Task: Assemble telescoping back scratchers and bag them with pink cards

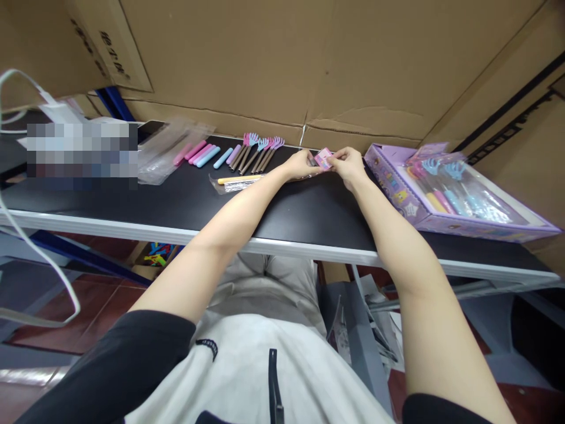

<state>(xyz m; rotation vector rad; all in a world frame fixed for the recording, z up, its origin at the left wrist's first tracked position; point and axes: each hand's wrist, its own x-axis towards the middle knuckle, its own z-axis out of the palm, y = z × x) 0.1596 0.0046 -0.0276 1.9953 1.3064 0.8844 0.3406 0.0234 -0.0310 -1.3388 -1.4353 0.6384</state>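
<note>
A small pink printed card is between my two hands, above the black tabletop. My right hand pinches its right edge with thumb and fingers. My left hand is closed at the card's left side, on the end of a clear plastic bag. Inside that bag lies a yellow handle; my left forearm and hand hide the rest. Behind my left wrist are several back scratcher rods with pink, blue and purple claw heads. Loose pink, blue and purple handles lie left of them.
At the right stands a purple display box holding bagged back scratchers. Empty clear bags lie at the left, near a white cable. A cardboard wall closes off the back. The table's pale front edge runs before me.
</note>
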